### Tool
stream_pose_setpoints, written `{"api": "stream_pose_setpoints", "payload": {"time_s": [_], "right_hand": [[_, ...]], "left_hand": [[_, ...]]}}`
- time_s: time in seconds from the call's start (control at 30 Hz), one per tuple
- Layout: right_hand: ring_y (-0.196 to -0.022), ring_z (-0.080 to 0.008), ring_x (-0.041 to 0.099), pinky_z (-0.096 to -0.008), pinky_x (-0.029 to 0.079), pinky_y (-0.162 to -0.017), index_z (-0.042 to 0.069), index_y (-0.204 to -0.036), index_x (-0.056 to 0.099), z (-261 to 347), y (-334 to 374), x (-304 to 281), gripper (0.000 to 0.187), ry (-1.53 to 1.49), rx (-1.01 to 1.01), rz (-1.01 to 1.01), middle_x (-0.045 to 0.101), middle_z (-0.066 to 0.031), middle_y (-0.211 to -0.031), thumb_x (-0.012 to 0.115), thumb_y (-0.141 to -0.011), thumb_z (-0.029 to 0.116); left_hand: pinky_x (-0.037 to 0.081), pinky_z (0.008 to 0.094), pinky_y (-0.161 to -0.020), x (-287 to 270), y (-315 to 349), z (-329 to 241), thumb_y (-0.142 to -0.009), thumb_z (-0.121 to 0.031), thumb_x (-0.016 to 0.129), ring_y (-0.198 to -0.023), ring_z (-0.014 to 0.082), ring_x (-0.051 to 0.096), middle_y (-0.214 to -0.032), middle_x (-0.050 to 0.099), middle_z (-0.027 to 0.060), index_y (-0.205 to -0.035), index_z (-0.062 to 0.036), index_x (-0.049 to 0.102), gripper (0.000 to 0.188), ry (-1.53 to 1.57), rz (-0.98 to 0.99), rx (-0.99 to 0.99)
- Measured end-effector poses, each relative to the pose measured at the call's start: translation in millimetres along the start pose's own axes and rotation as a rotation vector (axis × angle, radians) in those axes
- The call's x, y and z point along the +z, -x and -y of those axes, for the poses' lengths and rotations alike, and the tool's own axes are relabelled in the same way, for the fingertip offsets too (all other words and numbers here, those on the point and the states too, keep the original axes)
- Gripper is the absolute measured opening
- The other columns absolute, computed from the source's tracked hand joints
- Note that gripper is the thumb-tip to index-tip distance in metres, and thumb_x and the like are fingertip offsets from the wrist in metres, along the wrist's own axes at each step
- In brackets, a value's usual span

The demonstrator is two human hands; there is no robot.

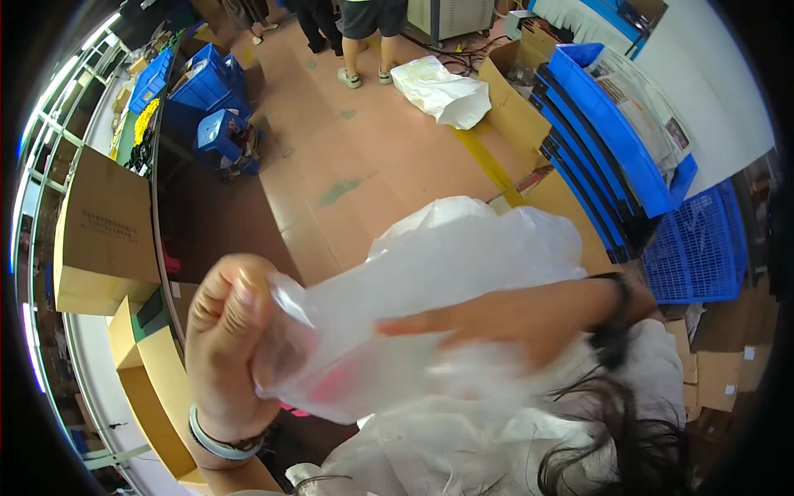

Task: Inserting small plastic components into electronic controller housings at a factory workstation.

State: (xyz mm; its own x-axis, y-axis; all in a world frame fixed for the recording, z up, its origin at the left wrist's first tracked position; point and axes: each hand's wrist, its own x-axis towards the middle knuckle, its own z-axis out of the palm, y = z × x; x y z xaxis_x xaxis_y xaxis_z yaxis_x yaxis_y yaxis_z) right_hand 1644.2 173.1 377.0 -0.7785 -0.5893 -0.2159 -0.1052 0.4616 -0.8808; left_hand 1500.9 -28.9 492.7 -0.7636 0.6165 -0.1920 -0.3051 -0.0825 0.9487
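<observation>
My left hand (227, 331) is closed in a fist on the edge of a large translucent white plastic bag (463, 256), close under the camera. A bracelet sits on that wrist. My right hand (504, 318) lies flat across the bag with its fingers stretched out to the left, pressed against the plastic; it is motion-blurred and has a dark band at the wrist. The bag billows up above the right forearm. Something pink shows faintly through the plastic near the bottom. My dark hair hangs at the lower right.
Cardboard boxes (107, 231) stand on a shelf at the left. Blue crates (207, 91) are stacked at the upper left and a row of blue bins (612, 140) at the right. Another white bag (442, 91) lies on the floor near people's legs (364, 41).
</observation>
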Motion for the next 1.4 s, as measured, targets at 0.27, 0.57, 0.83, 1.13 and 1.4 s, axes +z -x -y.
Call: {"api": "stream_pose_setpoints", "payload": {"time_s": [0.27,0.57,0.83,1.13,1.4], "right_hand": [[-0.078,-0.0347,0.064,-0.0438,0.051,-0.070,0.002,-0.081,0.067,-222.4,-98.2,-172.1,0.020,0.677,0.839,-0.746,0.065,-0.0197,-0.083,0.056,-0.077,0.018],[-0.072,-0.0329,0.060,-0.0421,0.047,-0.064,0.003,-0.079,0.064,-241.6,-191.5,-284.6,0.022,0.441,0.762,-0.094,0.064,-0.0187,-0.081,0.062,-0.073,0.024],[-0.085,-0.0327,0.063,-0.0444,0.048,-0.072,0.013,-0.100,0.066,-181.3,-306.0,-227.7,0.028,-0.032,0.762,0.698,0.066,-0.0175,-0.088,0.059,-0.075,0.023],[-0.086,-0.0342,0.060,-0.0423,0.046,-0.083,0.000,-0.126,0.043,-212.0,-410.3,-474.3,0.051,0.005,0.816,-0.439,0.063,-0.0196,-0.095,0.057,-0.081,0.019],[-0.084,-0.0305,0.062,-0.0414,0.048,-0.076,0.001,-0.110,0.055,-352.9,-609.8,-610.8,0.034,0.192,0.288,-0.083,0.065,-0.0170,-0.096,0.056,-0.082,0.020]], "left_hand": [[0.040,0.0197,-0.052,-93.7,-61.9,-33.8,-0.095,-0.023,0.048,-0.056,0.0065,0.048,-0.071,0.052,0.0020,-0.095,-0.0056,0.051,0.018,0.261,0.203,-0.025],[0.035,0.0196,-0.047,-188.6,-216.4,-65.3,-0.095,-0.020,0.048,-0.051,0.0057,0.042,-0.066,0.049,0.0008,-0.094,-0.0057,0.051,0.015,0.177,0.111,0.033],[0.030,0.0196,-0.043,-262.9,-368.1,-115.8,-0.095,-0.018,0.048,-0.046,0.0051,0.037,-0.062,0.046,-0.0003,-0.093,-0.0057,0.051,0.013,0.120,0.094,0.011],[0.025,0.0195,-0.038,-293.8,-527.4,-184.3,-0.095,-0.015,0.048,-0.041,0.0043,0.031,-0.058,0.043,-0.0016,-0.092,-0.0057,0.051,0.010,0.004,0.114,0.060],[0.020,0.0194,-0.033,-324.0,-664.0,-246.4,-0.095,-0.012,0.048,-0.036,0.0036,0.026,-0.054,0.040,-0.0027,-0.091,-0.0057,0.051,0.009,-0.160,-0.126,0.099]]}}
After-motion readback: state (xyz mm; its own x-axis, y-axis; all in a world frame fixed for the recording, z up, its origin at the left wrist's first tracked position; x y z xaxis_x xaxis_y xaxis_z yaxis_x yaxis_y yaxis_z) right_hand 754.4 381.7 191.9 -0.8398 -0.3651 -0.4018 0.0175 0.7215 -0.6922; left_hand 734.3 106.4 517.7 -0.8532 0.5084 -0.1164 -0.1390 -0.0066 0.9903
